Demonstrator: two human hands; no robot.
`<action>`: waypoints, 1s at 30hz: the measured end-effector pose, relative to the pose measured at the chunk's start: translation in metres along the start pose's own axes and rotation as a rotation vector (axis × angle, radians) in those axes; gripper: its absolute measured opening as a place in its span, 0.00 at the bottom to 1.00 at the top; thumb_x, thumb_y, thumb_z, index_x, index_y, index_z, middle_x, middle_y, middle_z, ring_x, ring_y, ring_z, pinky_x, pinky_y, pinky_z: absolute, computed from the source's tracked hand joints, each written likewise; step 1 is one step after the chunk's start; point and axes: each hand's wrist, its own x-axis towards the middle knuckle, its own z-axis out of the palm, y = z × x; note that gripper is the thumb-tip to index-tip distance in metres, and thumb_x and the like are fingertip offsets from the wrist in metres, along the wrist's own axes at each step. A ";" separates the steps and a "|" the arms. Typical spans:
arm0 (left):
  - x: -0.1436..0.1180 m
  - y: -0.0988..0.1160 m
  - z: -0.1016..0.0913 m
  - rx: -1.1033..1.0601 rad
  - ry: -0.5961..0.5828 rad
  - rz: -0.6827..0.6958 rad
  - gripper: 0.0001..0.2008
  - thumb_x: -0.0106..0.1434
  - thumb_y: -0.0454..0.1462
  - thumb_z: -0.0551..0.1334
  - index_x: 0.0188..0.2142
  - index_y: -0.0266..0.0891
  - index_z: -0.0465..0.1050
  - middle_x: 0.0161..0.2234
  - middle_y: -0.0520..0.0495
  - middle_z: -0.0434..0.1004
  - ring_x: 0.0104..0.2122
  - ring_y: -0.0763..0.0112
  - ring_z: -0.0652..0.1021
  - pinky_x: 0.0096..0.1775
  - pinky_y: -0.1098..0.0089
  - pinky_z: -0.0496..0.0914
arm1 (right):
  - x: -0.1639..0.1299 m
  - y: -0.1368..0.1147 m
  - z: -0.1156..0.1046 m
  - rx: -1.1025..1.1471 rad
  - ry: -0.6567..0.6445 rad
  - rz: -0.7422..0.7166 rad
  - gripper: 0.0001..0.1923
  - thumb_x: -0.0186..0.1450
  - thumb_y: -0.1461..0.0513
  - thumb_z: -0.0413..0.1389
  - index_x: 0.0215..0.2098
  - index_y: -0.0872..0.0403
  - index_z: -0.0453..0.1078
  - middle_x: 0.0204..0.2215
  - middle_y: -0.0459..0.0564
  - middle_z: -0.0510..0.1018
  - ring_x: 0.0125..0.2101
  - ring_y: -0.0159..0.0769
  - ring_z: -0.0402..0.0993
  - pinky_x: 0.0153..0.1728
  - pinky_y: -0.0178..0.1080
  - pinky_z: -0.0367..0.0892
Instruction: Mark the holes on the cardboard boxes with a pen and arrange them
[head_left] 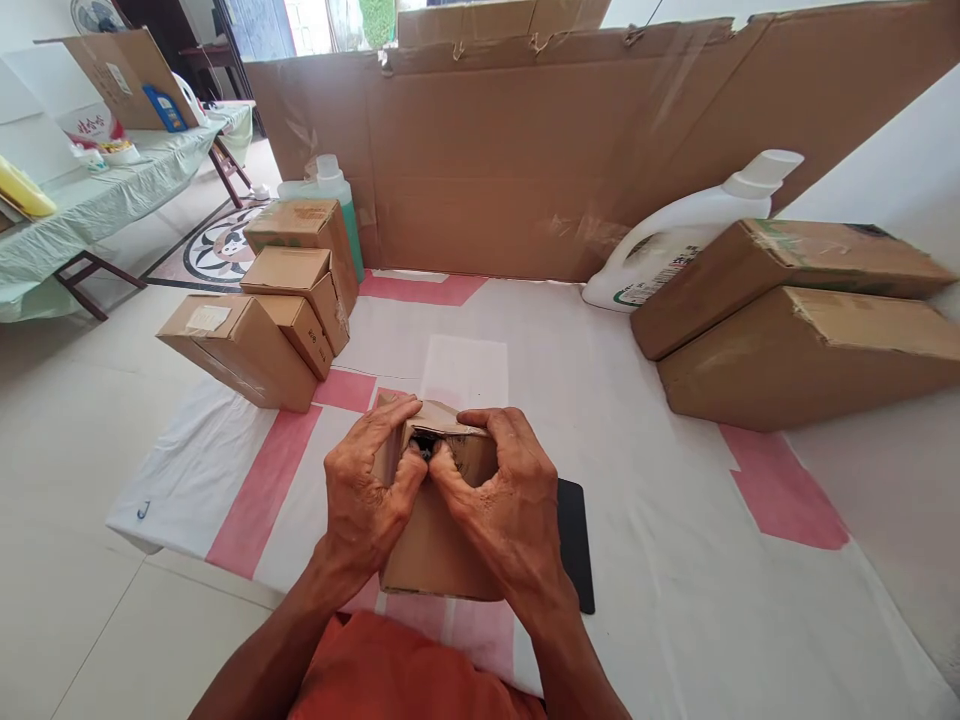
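Here the person's left hand (pixel 367 490) and right hand (pixel 504 490) both clasp one small cardboard box (pixel 435 545), which stands on end directly in front of the body, over the near edge of a white sheet with pink bands (pixel 660 520). The box's long axis runs away from the person, its far, upper end tipped up between the two hands. Each hand is narrowed around that end: fingers curl over the top flap from either side and the thumbs (pixel 411 478) press together into a gap where the flaps part. Neither hand is nearer; they meet at the opening. Something dark shows inside the gap, but what it is cannot be told. A flat black pad (pixel 576 545) lies on the sheet just beside the box, under the right wrist.

Well apart to the left stands a stack of closed cartons (pixel 262 310), with a green-tinted bottle (pixel 334 190) behind it. To the right lie two long cartons (pixel 795 320), one on the other, and a white detergent jug (pixel 675 245) lying on its side against a cardboard screen (pixel 525 150)
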 end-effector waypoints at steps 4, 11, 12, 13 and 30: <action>0.007 -0.001 -0.017 0.034 -0.116 0.030 0.16 0.69 0.38 0.65 0.55 0.45 0.79 0.52 0.47 0.85 0.51 0.60 0.84 0.56 0.59 0.78 | 0.003 0.003 -0.005 0.084 -0.102 -0.055 0.10 0.66 0.59 0.60 0.46 0.51 0.72 0.43 0.54 0.78 0.46 0.49 0.76 0.50 0.51 0.73; 0.019 -0.010 -0.055 0.250 -0.196 0.221 0.11 0.71 0.43 0.65 0.50 0.49 0.82 0.46 0.51 0.87 0.44 0.61 0.86 0.50 0.62 0.78 | 0.000 -0.019 0.003 0.059 -0.178 -0.062 0.14 0.66 0.59 0.61 0.49 0.55 0.73 0.48 0.58 0.78 0.49 0.51 0.73 0.52 0.53 0.73; 0.019 -0.011 -0.056 0.269 -0.191 0.244 0.11 0.71 0.44 0.65 0.50 0.49 0.81 0.46 0.52 0.87 0.44 0.61 0.86 0.49 0.63 0.78 | 0.000 -0.021 0.005 0.044 -0.179 -0.054 0.14 0.66 0.59 0.61 0.49 0.55 0.73 0.49 0.58 0.78 0.49 0.51 0.72 0.52 0.53 0.73; 0.018 -0.012 -0.057 0.287 -0.182 0.266 0.11 0.72 0.45 0.64 0.51 0.49 0.81 0.46 0.52 0.87 0.44 0.61 0.85 0.50 0.63 0.77 | 0.001 -0.023 0.007 0.030 -0.182 -0.048 0.14 0.66 0.58 0.61 0.48 0.56 0.74 0.49 0.58 0.78 0.49 0.51 0.72 0.52 0.53 0.73; -0.004 -0.029 -0.027 -0.201 -0.293 -0.166 0.32 0.66 0.55 0.64 0.65 0.46 0.71 0.61 0.44 0.76 0.58 0.53 0.76 0.53 0.62 0.73 | -0.009 0.068 -0.010 0.029 -0.156 0.471 0.19 0.77 0.48 0.47 0.51 0.52 0.70 0.41 0.56 0.83 0.42 0.44 0.81 0.42 0.43 0.72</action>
